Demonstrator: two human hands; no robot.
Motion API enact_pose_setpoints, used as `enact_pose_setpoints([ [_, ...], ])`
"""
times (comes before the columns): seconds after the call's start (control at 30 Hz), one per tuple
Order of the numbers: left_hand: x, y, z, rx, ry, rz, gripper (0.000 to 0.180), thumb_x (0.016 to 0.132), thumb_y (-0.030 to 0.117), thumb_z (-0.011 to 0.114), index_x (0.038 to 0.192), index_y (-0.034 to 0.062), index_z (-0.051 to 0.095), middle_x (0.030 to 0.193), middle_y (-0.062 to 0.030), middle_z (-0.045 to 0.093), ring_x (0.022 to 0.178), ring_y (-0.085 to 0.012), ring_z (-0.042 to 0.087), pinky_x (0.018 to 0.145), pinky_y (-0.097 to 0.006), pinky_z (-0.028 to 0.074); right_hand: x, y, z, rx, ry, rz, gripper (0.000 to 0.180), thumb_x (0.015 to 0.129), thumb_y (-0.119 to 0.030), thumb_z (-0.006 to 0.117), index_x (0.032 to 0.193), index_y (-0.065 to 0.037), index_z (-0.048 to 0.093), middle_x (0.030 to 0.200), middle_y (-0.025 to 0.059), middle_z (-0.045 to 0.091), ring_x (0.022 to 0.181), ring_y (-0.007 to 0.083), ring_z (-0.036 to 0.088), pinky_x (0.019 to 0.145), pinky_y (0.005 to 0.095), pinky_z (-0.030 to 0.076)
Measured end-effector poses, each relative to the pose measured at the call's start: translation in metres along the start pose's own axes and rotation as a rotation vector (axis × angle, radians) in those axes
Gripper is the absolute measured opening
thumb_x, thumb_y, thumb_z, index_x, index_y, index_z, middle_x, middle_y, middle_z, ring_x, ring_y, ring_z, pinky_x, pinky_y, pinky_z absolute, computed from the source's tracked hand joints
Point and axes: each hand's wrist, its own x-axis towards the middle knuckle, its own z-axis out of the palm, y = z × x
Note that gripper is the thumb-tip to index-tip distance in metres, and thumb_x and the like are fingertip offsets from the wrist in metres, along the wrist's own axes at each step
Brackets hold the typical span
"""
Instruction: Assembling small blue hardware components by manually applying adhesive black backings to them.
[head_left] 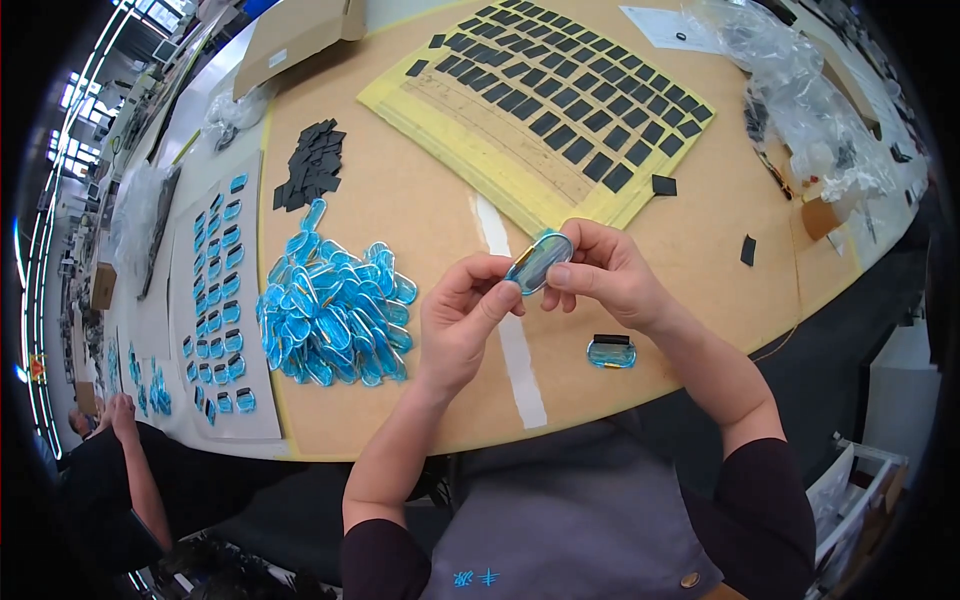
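Note:
Between both hands, above the table's middle, is a flat blue see-through oval piece (543, 262) with rounded ends, held tilted. My left hand (462, 315) pinches its lower left end between thumb and fingers. With thumb and bent fingers, my right hand (612, 275) grips the other end. A gold-coloured strip shows along the piece's upper left edge; the fingers cover parts of the rim. Below my right hand lies a similar blue piece with a black strip (611, 352) along one edge. Left of my left hand rises a heap of blue oval pieces (335, 315).
Black rectangles stand in rows on a yellow-edged board (470, 150) at the back. More black rectangles (310, 165) lie piled behind the heap. A grey sheet (262, 330) at left carries blue pieces with black strips. Clear plastic bags (800, 90) lie far right. Another person's hands (120, 415) show far left.

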Motion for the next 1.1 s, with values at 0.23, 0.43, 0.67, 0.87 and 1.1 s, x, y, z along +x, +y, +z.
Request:
enact_pose_setpoints([
  [0.23, 0.001, 0.001, -0.004, 0.007, -0.008, 0.013, 0.020, 0.093, 0.006, 0.060, 0.111, -0.0018, 0.058, 0.098, -0.0047, 0.062, 0.082, -0.0101, 0.059, 0.074, -0.024, 0.049, 0.000, 0.001, 0.006, -0.071, 0.038, -0.043, 0.017, 0.089, -0.016, 0.069, 0.099, -0.006, 0.059, 0.089, 0.0012, 0.066, 0.076, 0.0074, 0.063, 0.060, 0.0195, 0.047],
  [0.43, 0.001, 0.002, -0.006, 0.001, -0.051, -0.095, 0.019, 0.091, 0.006, 0.063, 0.107, -0.0012, 0.056, 0.098, -0.0049, 0.061, 0.083, -0.0103, 0.059, 0.076, -0.025, 0.049, 0.001, 0.002, 0.005, -0.071, 0.086, -0.036, 0.015, 0.089, -0.017, 0.068, 0.096, -0.005, 0.061, 0.083, -0.0011, 0.065, 0.070, 0.0050, 0.059, 0.059, 0.0181, 0.044],
  [0.67, 0.006, 0.006, -0.004, -0.123, -0.043, -0.171, 0.023, 0.090, 0.005, 0.062, 0.110, -0.0003, 0.053, 0.097, -0.0063, 0.062, 0.084, -0.0133, 0.060, 0.076, -0.027, 0.050, 0.001, -0.001, 0.007, -0.075, 0.048, 0.054, 0.017, 0.090, -0.019, 0.068, 0.096, -0.004, 0.063, 0.079, -0.0023, 0.062, 0.066, 0.0020, 0.052, 0.058, 0.0176, 0.040],
  [0.87, 0.004, 0.000, -0.006, -0.121, 0.031, -0.131, 0.021, 0.092, 0.006, 0.060, 0.111, -0.0001, 0.052, 0.098, -0.0094, 0.064, 0.082, -0.0154, 0.063, 0.075, -0.029, 0.052, 0.003, -0.004, 0.016, -0.077, 0.092, 0.028, 0.017, 0.089, -0.016, 0.069, 0.097, -0.004, 0.061, 0.080, -0.0026, 0.061, 0.068, 0.0018, 0.053, 0.059, 0.0168, 0.041],
  [1.1, 0.004, -0.002, -0.003, -0.273, 0.033, -0.114, 0.017, 0.097, 0.008, 0.051, 0.113, 0.0028, 0.054, 0.103, -0.0114, 0.065, 0.084, -0.0192, 0.065, 0.077, -0.033, 0.053, 0.002, -0.003, 0.008, -0.114, 0.119, 0.059, 0.016, 0.086, -0.014, 0.071, 0.094, -0.005, 0.061, 0.080, -0.0015, 0.061, 0.067, 0.0029, 0.056, 0.058, 0.0168, 0.043],
])
